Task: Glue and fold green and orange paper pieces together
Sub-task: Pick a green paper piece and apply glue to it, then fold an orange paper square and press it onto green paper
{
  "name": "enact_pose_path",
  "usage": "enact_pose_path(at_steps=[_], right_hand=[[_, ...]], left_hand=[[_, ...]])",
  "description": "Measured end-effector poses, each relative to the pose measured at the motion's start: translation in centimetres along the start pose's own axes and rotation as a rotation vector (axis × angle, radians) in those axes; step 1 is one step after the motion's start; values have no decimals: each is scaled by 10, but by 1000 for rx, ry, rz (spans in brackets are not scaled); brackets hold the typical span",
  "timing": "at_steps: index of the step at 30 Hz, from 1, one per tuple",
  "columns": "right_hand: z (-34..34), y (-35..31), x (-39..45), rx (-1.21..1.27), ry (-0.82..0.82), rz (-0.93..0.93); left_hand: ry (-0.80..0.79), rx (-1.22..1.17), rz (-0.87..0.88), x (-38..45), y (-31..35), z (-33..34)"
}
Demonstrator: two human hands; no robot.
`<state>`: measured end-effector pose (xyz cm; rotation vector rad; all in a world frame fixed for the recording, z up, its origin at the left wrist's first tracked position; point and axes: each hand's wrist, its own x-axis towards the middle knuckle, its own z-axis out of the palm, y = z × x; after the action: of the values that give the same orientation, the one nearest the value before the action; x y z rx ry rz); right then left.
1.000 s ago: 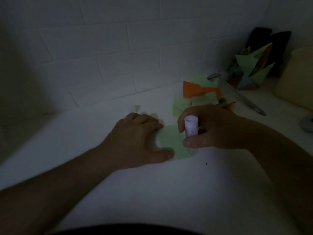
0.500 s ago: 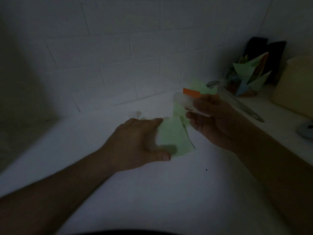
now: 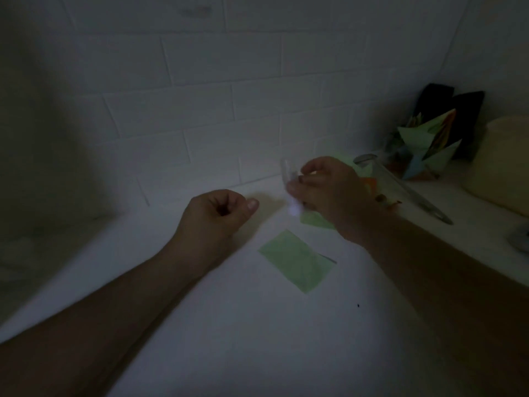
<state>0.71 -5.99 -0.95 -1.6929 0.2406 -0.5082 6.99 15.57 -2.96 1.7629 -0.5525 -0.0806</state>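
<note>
Now freed, the green piece lay alone; my left hand curled empty, right hand clamping the glue stick.

green paper on white counter

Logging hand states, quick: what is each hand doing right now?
Left hand: loosely curled closed, nothing seen in it, off the green paper.
Right hand: closed on the blurred glue stick.
</note>
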Motion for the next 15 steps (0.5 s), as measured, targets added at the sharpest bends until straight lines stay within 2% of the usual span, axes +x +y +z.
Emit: enact_pose_path(at_steps=[5, 15], right_hand=[[32, 8, 9, -294, -10, -78], [50, 20, 10, -432, 34, -86]], left_hand=[[25, -204, -80, 8, -8, -5], [13, 91, 13, 12, -17, -5]])
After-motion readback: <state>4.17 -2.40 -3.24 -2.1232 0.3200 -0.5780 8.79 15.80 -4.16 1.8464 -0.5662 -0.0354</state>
